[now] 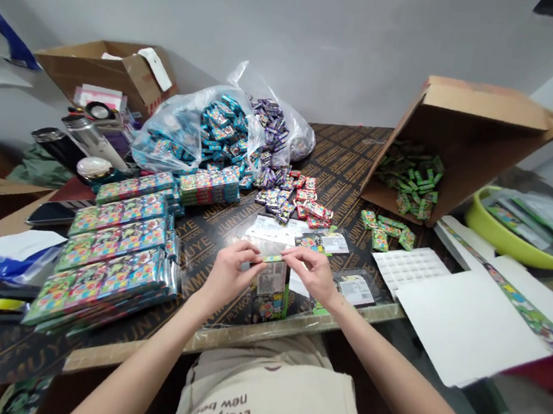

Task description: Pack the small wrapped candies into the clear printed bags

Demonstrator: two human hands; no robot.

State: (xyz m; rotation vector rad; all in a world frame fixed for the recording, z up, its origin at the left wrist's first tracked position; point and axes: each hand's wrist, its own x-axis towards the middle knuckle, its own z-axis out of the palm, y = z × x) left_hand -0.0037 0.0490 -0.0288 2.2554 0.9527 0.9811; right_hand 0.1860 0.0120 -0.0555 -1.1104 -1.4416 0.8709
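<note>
My left hand and my right hand both pinch the top edge of a clear plastic packet filled with small colourful boxes, held upright at the near edge of the table. Fingers of both hands are closed on the packet's opening. Flat clear packets with white labels lie just beyond and to the right of my hands. Loose red, purple and blue small boxes sit in a pile farther back.
Stacks of filled packets lie at the left. A clear bag of blue boxes stands behind. A tipped cardboard box spills green boxes at right. White sheets and a yellow basin are far right.
</note>
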